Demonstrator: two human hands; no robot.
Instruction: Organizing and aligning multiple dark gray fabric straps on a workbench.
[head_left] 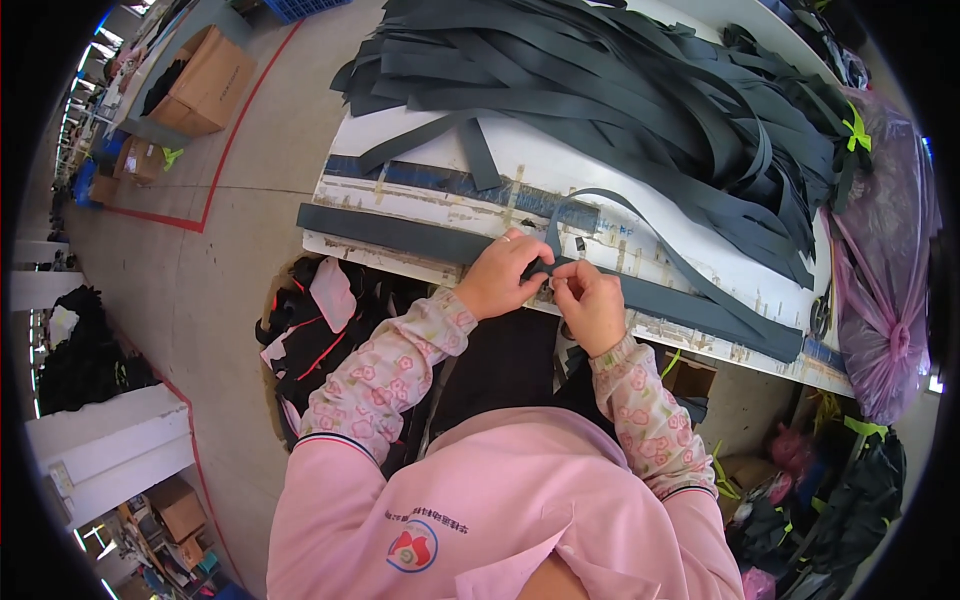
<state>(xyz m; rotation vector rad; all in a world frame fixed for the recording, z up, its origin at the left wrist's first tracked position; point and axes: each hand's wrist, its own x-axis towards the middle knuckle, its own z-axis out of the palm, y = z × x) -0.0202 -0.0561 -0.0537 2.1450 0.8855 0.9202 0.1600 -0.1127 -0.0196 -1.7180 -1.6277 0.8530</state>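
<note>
My left hand [503,275] and my right hand [590,303] meet at the near edge of a white worktable [560,165]. Both pinch a long dark grey fabric strap [400,232] that lies flat along that edge. A thinner loop of the same strap [640,215] arcs up from my fingers and runs off to the right. Something small and metallic sits between my fingertips, too small to identify. My sleeves are pink with a flower print.
A big heap of dark grey straps [640,90] covers the far half of the table. A pink plastic bag [885,280] hangs at the right end. Black garments [330,310] fill a bin under the table. Cardboard boxes [205,85] stand on the floor at the left.
</note>
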